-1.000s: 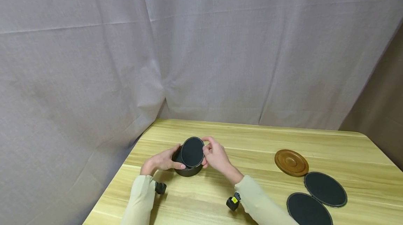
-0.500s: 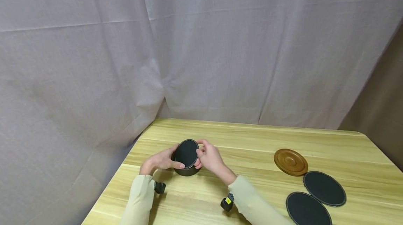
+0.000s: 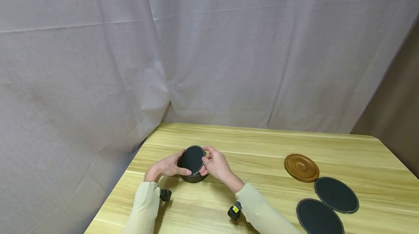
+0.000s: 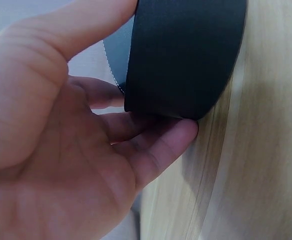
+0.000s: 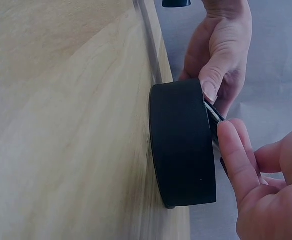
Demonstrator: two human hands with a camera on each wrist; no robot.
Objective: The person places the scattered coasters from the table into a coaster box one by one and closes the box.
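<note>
A low round black coaster holder (image 3: 194, 178) stands on the wooden table, its smooth side wall (image 5: 183, 145) showing well in the right wrist view. My left hand (image 3: 168, 165) grips it from the left, with the thumb at the near rim and the other fingers (image 4: 161, 150) around its wall. A black round coaster (image 3: 192, 159) with a pale stitched edge lies tilted over the holder's mouth, its left side lower. My right hand (image 3: 216, 165) pinches the raised right edge of this coaster. The holder's inside is hidden beneath it.
Two black round coasters (image 3: 336, 194) lie flat at the right of the table (image 3: 248, 146). Touching or very near the farther one is a brown wooden disc (image 3: 301, 167) with a ringed centre. Grey cloth (image 3: 216, 63) hangs behind the table.
My right hand has moved left and lowered the coaster from a steeper tilt to lie nearly over the holder. The left hand has stayed on the holder.
</note>
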